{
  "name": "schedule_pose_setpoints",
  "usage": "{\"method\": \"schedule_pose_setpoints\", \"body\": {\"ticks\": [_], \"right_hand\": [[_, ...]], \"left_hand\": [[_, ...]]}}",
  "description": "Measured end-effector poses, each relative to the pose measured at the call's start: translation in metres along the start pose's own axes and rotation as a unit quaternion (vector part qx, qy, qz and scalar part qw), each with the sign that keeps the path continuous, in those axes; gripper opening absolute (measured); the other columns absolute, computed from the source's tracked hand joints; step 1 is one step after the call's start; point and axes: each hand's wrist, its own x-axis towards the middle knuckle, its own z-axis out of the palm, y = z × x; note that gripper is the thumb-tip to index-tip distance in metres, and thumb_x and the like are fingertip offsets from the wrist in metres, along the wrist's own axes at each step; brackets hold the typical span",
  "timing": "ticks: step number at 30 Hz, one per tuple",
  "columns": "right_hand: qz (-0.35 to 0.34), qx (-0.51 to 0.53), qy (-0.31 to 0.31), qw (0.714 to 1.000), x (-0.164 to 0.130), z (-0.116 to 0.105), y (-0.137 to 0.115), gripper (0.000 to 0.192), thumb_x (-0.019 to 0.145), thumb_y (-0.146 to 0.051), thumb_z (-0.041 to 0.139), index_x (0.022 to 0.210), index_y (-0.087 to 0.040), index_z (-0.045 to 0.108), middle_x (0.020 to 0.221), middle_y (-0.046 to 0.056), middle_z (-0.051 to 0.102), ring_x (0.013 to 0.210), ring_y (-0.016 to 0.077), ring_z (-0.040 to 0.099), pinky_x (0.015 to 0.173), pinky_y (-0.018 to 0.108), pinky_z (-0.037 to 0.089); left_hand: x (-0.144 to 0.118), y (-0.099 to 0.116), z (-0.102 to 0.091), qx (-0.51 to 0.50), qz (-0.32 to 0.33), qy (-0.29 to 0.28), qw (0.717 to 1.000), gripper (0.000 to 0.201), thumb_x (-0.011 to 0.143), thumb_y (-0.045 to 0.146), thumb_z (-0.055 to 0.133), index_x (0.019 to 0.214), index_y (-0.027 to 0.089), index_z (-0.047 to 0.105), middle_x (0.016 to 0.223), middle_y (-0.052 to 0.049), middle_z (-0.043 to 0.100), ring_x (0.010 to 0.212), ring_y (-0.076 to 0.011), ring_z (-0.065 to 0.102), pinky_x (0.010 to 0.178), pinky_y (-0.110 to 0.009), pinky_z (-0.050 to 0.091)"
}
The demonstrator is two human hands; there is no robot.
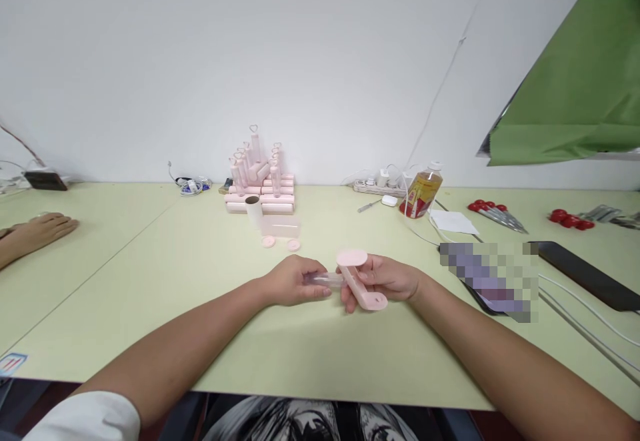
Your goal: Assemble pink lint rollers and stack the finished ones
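Over the pale green table, my left hand (290, 282) is closed on one end of a clear plastic tube (327, 280). My right hand (395, 277) grips a pink plastic frame (352, 258) with a round disc at each end, joined by a straight bar. The tube's other end reaches behind this frame, by the right fingers; whether the two touch, I cannot tell. Beyond my hands lie two small pink discs (269, 241), a pink translucent piece (281, 226) and an upright pale cardboard tube (255, 214).
Stacked pink cylinders (260, 201) with heart-topped clear tubes stand by the wall. To the right are a tilted drink bottle (423, 191), a power strip (373, 187), a blurred-out phone-like device (487, 281), cables and red-ended items (495, 211). Another person's hand (47, 229) rests far left.
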Motion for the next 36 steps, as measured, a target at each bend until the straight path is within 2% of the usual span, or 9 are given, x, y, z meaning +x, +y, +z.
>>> {"method": "schedule_pose_setpoints", "body": {"ticks": [5,11,15,19,22,27,30,33,36], "right_hand": [[0.018,-0.012,-0.052,0.998,0.004,0.009,0.003,0.054,0.082,-0.042,0.070,0.124,-0.017,0.046,0.085,0.012,0.075,0.076,0.0249,0.073,0.079,0.043,0.050],[0.015,0.001,0.002,1.000,0.003,0.011,0.001,0.051,0.084,-0.049,0.064,0.121,-0.020,0.045,0.086,0.009,0.074,0.071,0.0235,0.072,0.076,0.043,0.051],[0.002,-0.012,0.018,1.000,0.004,0.009,0.002,0.045,0.082,-0.050,0.067,0.111,-0.020,0.049,0.074,0.004,0.072,0.063,0.0200,0.069,0.071,0.039,0.051],[-0.013,-0.059,0.011,0.998,0.005,0.009,0.002,0.045,0.080,-0.049,0.070,0.107,-0.017,0.052,0.072,0.005,0.071,0.064,0.0172,0.067,0.069,0.033,0.049],[-0.014,-0.109,0.018,0.994,0.004,0.012,-0.001,0.046,0.079,-0.050,0.070,0.103,-0.014,0.055,0.075,0.007,0.071,0.066,0.0156,0.066,0.061,0.026,0.046],[-0.015,-0.221,0.029,0.975,0.002,0.022,-0.010,0.040,0.083,-0.051,0.065,0.086,-0.011,0.063,0.073,0.006,0.069,0.053,0.0084,0.055,0.048,0.019,0.038],[-0.006,-0.253,0.046,0.966,0.002,0.028,-0.014,0.041,0.084,-0.051,0.063,0.079,-0.010,0.065,0.068,0.005,0.066,0.049,0.0068,0.049,0.046,0.019,0.035],[-0.031,-0.281,0.071,0.957,0.002,0.030,-0.016,0.040,0.086,-0.051,0.061,0.078,-0.012,0.064,0.066,0.004,0.063,0.056,0.0101,0.055,0.052,0.021,0.040],[-0.113,-0.334,0.168,0.921,0.002,0.024,-0.016,0.039,0.089,-0.051,0.056,0.080,-0.014,0.064,0.068,0.004,0.062,0.058,0.0118,0.055,0.051,0.022,0.039]], "left_hand": [[0.000,0.005,0.000,-0.008,0.012,-0.023,1.000,0.038,0.080,0.051,0.063,0.084,0.013,0.066,0.062,0.003,0.051,0.058,-0.0089,0.041,0.053,-0.020,0.031],[0.000,0.003,0.002,-0.014,-0.006,0.000,1.000,0.044,0.081,0.057,0.059,0.084,0.014,0.065,0.059,0.003,0.044,0.056,-0.0093,0.037,0.051,-0.022,0.027],[0.000,0.004,0.002,-0.016,-0.006,-0.003,1.000,0.043,0.081,0.056,0.059,0.085,0.014,0.065,0.060,0.003,0.044,0.056,-0.0092,0.038,0.051,-0.022,0.028],[-0.001,0.004,0.000,-0.003,-0.002,-0.009,1.000,0.041,0.081,0.054,0.061,0.088,0.014,0.066,0.061,0.003,0.048,0.056,-0.0092,0.040,0.051,-0.021,0.029],[-0.001,0.003,0.000,0.015,0.000,-0.014,1.000,0.041,0.080,0.053,0.062,0.093,0.014,0.068,0.065,0.001,0.054,0.060,-0.0104,0.046,0.054,-0.021,0.033],[-0.001,0.004,-0.001,0.024,-0.007,-0.028,0.999,0.034,0.081,0.047,0.063,0.092,0.016,0.067,0.069,0.001,0.060,0.062,-0.0106,0.050,0.055,-0.021,0.034],[-0.001,0.005,0.000,0.022,-0.014,-0.027,0.999,0.032,0.080,0.046,0.064,0.089,0.016,0.066,0.068,0.001,0.059,0.061,-0.0103,0.050,0.054,-0.021,0.034],[0.000,0.004,0.000,0.030,-0.027,-0.011,0.999,0.033,0.081,0.048,0.062,0.088,0.016,0.066,0.066,0.002,0.057,0.060,-0.0105,0.048,0.054,-0.021,0.033],[0.002,0.001,0.001,0.029,-0.046,0.049,0.997,0.035,0.083,0.050,0.059,0.086,0.015,0.064,0.066,0.002,0.054,0.060,-0.0110,0.047,0.056,-0.023,0.034]]}}
